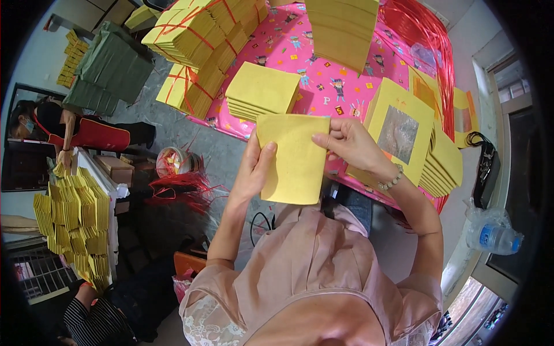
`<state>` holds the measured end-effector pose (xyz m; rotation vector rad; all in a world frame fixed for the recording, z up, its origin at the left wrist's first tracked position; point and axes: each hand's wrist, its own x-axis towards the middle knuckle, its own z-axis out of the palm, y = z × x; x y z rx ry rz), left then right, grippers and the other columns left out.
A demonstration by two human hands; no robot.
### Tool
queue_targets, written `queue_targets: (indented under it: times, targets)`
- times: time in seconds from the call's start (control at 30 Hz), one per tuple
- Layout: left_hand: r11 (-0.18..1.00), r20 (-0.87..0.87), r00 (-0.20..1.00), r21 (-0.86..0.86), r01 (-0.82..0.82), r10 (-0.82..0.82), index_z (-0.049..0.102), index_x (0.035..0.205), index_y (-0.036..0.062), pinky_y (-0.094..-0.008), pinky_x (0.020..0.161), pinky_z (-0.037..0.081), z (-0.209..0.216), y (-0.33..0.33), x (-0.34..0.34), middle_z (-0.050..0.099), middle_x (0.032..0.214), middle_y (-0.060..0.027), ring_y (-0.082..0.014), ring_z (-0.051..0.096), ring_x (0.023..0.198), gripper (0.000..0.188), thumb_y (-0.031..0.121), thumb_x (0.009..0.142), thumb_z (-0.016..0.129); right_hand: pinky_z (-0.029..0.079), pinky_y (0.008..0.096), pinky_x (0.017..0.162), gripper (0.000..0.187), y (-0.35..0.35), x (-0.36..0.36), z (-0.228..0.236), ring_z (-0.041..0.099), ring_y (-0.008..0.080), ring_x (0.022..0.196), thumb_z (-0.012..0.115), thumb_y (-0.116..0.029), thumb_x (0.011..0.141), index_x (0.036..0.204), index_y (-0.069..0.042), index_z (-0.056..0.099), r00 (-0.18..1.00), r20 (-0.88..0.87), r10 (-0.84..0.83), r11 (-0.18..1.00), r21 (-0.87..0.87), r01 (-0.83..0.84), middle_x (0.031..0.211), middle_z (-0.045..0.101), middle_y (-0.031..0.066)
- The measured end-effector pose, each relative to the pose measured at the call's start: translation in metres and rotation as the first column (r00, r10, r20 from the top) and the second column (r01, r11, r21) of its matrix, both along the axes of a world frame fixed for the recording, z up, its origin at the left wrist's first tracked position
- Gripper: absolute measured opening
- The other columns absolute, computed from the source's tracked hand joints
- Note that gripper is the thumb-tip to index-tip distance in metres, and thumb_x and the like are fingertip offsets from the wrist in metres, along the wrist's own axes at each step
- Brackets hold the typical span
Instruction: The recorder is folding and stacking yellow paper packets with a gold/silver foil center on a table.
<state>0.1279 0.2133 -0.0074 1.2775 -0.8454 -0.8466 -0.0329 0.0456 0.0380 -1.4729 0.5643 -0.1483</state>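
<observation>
Both my hands hold up a flat yellow paper packet (294,161) in front of my chest. My left hand (254,167) grips its left edge, thumb on the front and fingers behind. At the upper right edge, my right hand (349,144) pinches it between thumb and fingers. Just beyond it, a short stack of yellow packets (261,89) lies on the pink patterned table cover (340,112). To the right leans a yellow packet with a clear window (401,130), beside a fanned pile of packets (443,164).
Red-tied yellow bundles (190,34) stand at the table's far left, and a tall yellow stack (340,34) at the back. Red strapping (438,40) hangs at right, near a wrapped water bottle (496,236). A bucket (173,162) sits on the floor. Two people work at left around a packet-covered table (111,225).
</observation>
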Motion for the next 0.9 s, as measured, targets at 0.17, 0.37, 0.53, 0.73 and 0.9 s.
queue_targets:
  times: [0.17,0.37,0.53,0.73,0.9]
  targets:
    - [0.993,0.099,0.991,0.090,0.080,-0.089,0.035,0.143,-0.0013,-0.0294,0.104,0.035,-0.006,0.007,0.026,0.052,0.130,-0.0093,-0.0142,0.046,0.122,0.044,0.011,0.101,0.046,0.050,0.0186,0.058,0.023,-0.014,0.013,-0.005,0.062,0.0031,0.074,0.061,-0.024,0.096,0.096,-0.001,0.063,0.973,-0.172,0.155,0.987,-0.016,-0.160,0.085,0.068,0.0005]
    - [0.930,-0.026,0.958,0.232,0.284,-0.286,0.041,0.138,-0.0009,-0.0272,0.095,0.043,0.021,-0.014,0.075,0.057,0.123,-0.0066,-0.0105,0.052,0.113,0.041,0.014,0.101,0.050,0.054,0.0217,0.061,0.022,-0.028,0.048,-0.017,0.062,0.0081,0.066,0.062,-0.023,0.095,0.101,-0.001,0.060,0.954,-0.077,0.290,0.957,0.047,-0.287,0.081,0.065,0.0025]
    - [0.899,0.137,0.910,0.266,0.346,-0.391,0.050,0.128,0.0030,-0.0258,0.084,0.048,0.034,-0.047,0.162,0.063,0.109,-0.0030,-0.0088,0.059,0.097,0.045,0.018,0.090,0.070,0.059,0.0238,0.071,0.029,-0.054,0.077,-0.032,0.068,0.0110,0.083,0.058,-0.022,0.097,0.118,-0.003,0.054,0.997,0.006,0.073,0.973,0.217,-0.072,0.102,0.066,0.0051]
    - [0.947,0.143,0.980,0.309,0.087,-0.136,0.051,0.127,0.0035,-0.0250,0.069,0.050,0.019,-0.102,0.211,0.065,0.089,-0.0039,-0.0107,0.063,0.079,0.052,0.015,0.083,0.076,0.061,0.0319,0.077,0.036,-0.051,0.104,-0.044,0.069,0.0181,0.088,0.059,-0.026,0.096,0.118,0.002,0.053,0.994,-0.077,-0.077,0.925,0.366,0.100,0.114,0.061,0.0121]
    - [0.946,0.325,0.943,0.321,-0.036,-0.074,0.050,0.127,0.0002,-0.0249,0.065,0.049,-0.026,-0.135,0.224,0.065,0.083,-0.0047,-0.0102,0.062,0.073,0.054,0.015,0.082,0.077,0.062,0.0340,0.072,0.035,-0.047,0.113,-0.056,0.070,0.0185,0.084,0.060,-0.030,0.096,0.113,0.000,0.055,0.977,-0.209,-0.053,0.925,0.358,0.127,0.093,0.061,0.0063]
